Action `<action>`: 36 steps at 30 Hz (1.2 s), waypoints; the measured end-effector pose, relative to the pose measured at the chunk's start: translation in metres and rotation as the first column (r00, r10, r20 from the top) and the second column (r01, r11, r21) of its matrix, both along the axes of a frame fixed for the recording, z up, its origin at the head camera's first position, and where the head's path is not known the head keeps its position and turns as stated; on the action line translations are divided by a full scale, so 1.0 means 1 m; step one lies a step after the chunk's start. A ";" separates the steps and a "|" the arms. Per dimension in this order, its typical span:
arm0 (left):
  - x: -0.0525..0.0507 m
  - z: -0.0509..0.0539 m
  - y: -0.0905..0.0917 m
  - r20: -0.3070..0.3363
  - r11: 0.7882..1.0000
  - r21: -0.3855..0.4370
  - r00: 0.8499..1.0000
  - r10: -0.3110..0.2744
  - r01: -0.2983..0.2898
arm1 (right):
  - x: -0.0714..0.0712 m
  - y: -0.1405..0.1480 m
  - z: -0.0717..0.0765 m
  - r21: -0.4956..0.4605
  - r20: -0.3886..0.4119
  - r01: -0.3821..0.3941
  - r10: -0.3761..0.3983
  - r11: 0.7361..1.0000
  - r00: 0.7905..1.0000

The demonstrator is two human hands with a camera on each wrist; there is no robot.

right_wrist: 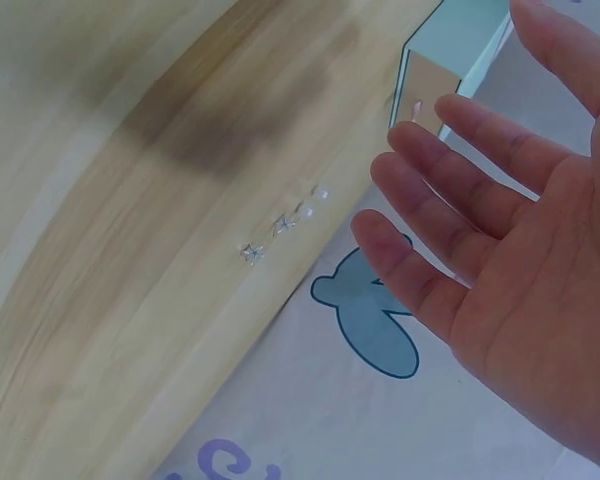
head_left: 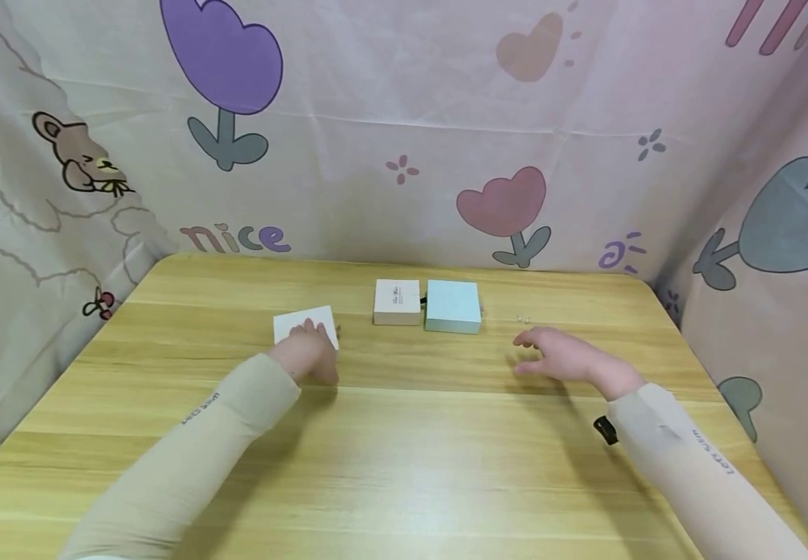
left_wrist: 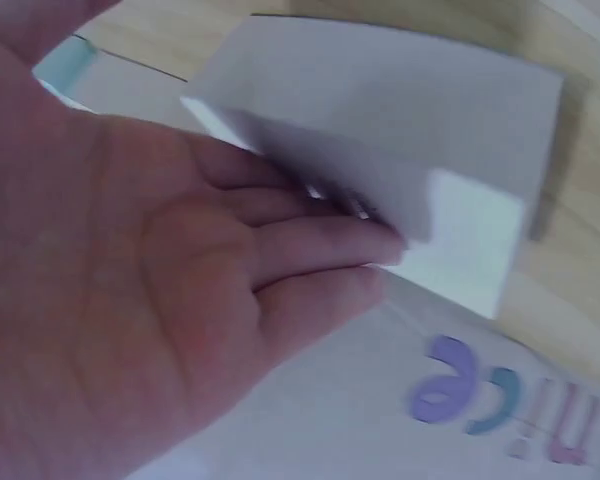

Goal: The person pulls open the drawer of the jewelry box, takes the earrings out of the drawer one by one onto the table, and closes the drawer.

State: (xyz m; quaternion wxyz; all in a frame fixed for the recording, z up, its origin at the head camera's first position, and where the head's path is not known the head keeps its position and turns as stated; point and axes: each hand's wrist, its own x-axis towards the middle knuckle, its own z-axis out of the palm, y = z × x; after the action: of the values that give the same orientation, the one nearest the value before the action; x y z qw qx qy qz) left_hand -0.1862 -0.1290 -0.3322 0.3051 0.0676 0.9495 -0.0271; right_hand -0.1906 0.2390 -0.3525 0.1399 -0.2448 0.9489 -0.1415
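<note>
The flat white card box (left_wrist: 400,90) at the left hand (head_left: 306,354) looks smooth and dull. Near the right hand (head_left: 564,355), tiny silvery stars (right_wrist: 252,253) look like shiny metal. Between the hands, the square pale blue box (head_left: 452,303) looks like smooth card. Under both, the yellow wooden table (head_left: 410,482) shines; beyond hangs creased, pale printed cloth (head_left: 348,202).

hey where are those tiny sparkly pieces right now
In the head view, the tiny sparkly pieces lie on the right half of the table, just beyond the right hand and to the right of the light blue box.
</note>
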 end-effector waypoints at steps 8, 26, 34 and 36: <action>0.010 -0.004 0.045 -0.004 0.973 -0.114 0.979 -0.205 0.203 | 0.000 0.000 -0.001 -0.005 0.006 -0.002 0.002 1.000 1.000; 0.020 -0.025 0.108 -0.168 0.914 -0.188 0.905 -0.391 0.360 | -0.001 0.001 -0.003 0.014 -0.009 -0.022 0.022 1.000 1.000; 0.011 -0.031 0.084 -0.270 0.920 -0.006 0.885 -0.379 0.392 | -0.001 0.004 -0.003 0.015 0.011 0.001 -0.001 1.000 1.000; 0.003 -0.036 0.069 -0.322 0.905 0.057 0.866 -0.384 0.422 | -0.001 0.005 -0.002 0.017 0.007 -0.002 0.002 1.000 1.000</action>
State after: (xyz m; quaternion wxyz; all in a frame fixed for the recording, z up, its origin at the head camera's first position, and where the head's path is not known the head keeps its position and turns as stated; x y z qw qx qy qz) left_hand -0.1832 -0.0601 -0.3683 0.1385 0.2786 0.9495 -0.0408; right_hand -0.1918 0.2437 -0.3550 0.1455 -0.2442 0.9493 -0.1342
